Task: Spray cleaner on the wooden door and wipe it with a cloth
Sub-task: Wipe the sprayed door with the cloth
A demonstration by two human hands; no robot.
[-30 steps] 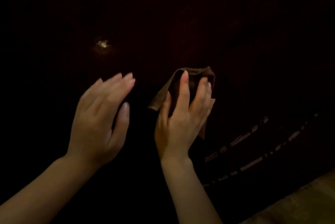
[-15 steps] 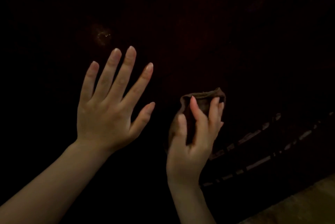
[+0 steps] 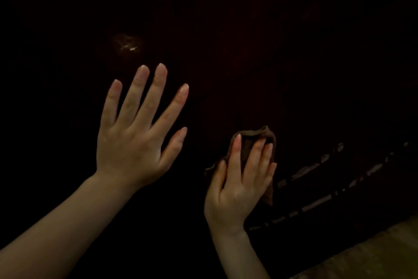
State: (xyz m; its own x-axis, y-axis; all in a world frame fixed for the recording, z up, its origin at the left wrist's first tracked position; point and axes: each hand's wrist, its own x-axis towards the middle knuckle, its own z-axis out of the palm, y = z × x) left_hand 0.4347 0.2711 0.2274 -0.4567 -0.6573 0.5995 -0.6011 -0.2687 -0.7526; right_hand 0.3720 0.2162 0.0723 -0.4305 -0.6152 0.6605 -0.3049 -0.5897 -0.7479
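We note the left hand (image 3: 131,143) spread open, holding nothing; the right hand (image 3: 237,188) presses the brown cloth (image 3: 256,135) against the dark door (image 3: 294,75), fingers nearly straight

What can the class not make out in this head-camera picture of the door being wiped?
- Head view: most of the door is lost in darkness, so its grain and any wet spray cannot be told.
- The cloth is largely covered by the right hand, which hides its full shape.
- The glint above the left hand is too dim to identify.
- Both forearms are cut off by the frame edge.
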